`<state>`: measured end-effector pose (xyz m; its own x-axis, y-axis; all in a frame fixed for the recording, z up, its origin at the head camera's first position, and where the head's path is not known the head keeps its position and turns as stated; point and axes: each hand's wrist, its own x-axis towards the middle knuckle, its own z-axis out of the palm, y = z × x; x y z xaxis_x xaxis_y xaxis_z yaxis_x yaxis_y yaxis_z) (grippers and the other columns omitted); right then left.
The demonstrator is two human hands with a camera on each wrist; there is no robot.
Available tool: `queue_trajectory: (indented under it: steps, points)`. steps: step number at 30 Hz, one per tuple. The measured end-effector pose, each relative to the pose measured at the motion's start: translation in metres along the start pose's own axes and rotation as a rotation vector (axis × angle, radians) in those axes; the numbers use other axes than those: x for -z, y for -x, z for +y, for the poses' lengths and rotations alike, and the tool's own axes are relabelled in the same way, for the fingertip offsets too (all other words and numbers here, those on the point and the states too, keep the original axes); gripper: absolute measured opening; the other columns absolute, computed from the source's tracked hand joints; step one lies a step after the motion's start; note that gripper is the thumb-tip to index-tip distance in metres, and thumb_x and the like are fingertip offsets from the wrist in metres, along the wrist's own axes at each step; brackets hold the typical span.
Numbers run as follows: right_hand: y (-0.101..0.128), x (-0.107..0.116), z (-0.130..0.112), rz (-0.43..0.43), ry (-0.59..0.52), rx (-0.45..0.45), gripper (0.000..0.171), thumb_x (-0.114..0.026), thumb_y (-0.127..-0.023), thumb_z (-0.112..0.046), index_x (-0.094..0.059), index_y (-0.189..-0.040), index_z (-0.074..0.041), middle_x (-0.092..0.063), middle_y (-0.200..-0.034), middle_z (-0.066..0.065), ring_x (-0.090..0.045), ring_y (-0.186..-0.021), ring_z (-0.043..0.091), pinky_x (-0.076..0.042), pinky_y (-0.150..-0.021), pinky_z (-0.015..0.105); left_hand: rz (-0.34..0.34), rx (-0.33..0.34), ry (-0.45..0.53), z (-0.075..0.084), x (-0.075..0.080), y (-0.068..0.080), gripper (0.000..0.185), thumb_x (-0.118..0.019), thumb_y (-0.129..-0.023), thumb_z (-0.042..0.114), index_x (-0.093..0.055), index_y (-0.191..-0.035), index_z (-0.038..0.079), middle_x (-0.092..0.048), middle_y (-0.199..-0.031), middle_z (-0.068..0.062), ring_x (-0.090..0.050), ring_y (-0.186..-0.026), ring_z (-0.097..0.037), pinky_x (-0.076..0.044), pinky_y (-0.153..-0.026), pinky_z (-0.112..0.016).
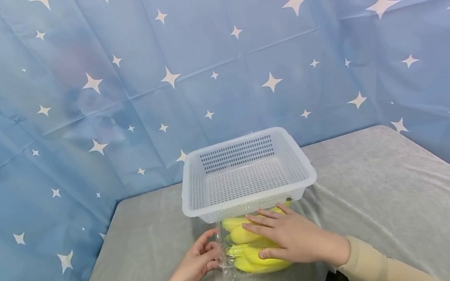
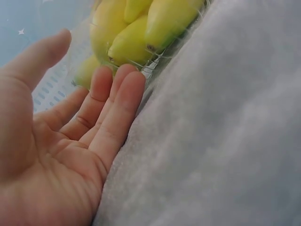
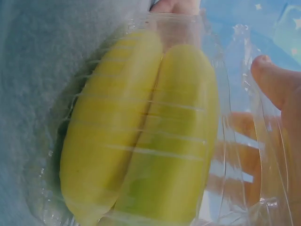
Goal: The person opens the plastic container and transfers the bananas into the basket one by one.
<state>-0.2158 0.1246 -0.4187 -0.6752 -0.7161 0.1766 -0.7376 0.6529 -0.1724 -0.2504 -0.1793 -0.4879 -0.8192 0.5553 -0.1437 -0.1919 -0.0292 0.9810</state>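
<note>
Several yellow bananas lie inside a clear plastic box on the cloth. Across its top rests my right hand, fingers spread and nearly straight. The right wrist view shows two bananas close up through the ribbed plastic, with part of the right hand behind a clear flap. At the box's left end, my left hand has its fingertips against or very near the plastic. In the left wrist view the left hand is palm up, thumb apart and fingers loosely bent, holding nothing.
A white perforated basket stands directly behind the box, close to it. Grey cloth covers the table. A blue curtain with white stars hangs along the back and sides.
</note>
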Motion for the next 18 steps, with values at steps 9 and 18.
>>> queue_trajectory:
  steps: [9,18]
  points:
    - [0.0,0.008,0.004,0.019,-0.066,0.009,0.061,-0.046,-0.098,-0.052,-0.037,-0.151,-0.022,-0.038,-0.152,0.0,-0.035,-0.138,0.03,-0.017,-0.109,0.062,0.011,0.003,-0.043,0.0,-0.003,0.0,0.067,-0.059,-0.098,0.015,-0.02,-0.15,-0.002,-0.056,-0.099,-0.007,-0.062,-0.087,-0.017,-0.054,-0.078,-0.034]
    - [0.001,0.014,0.01,-0.003,-0.117,-0.015,0.06,-0.045,-0.099,-0.051,-0.038,-0.151,-0.022,-0.04,-0.151,0.0,-0.036,-0.137,0.03,-0.021,-0.107,0.064,0.054,0.027,-0.103,0.004,-0.008,0.0,0.068,-0.06,-0.097,0.018,-0.023,-0.149,-0.003,-0.058,-0.1,-0.009,-0.063,-0.088,-0.019,-0.055,-0.075,-0.033]
